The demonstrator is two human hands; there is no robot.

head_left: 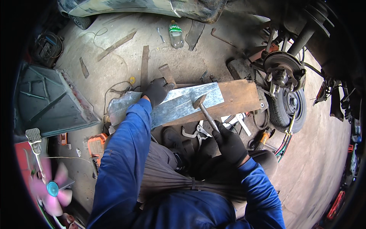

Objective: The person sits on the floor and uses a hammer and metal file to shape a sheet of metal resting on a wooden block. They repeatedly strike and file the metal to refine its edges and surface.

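Observation:
A shiny galvanized metal sheet (177, 105) lies across a worn wooden board (240, 97) in front of me. Wrapped in a dark glove, my right hand (230, 145) is closed around the handle of a hammer (208, 117). The hammer's head is over the sheet, near its right part; whether it touches is hard to tell. My left hand (157, 92), also gloved, is closed on a short flat metal piece (166, 72) at the far edge of the sheet. The fingers hide that piece's lower end. The sheet's left end looks bent and extends past my left forearm.
Locking clamps (197, 131) and an angle grinder (264, 139) lie near my knees. A brake hub (282, 74) and wheel (291, 107) stand right. A plastic bottle (176, 35) and metal strips lie beyond. At left are a dark panel (49, 99) and spinning fan (52, 189).

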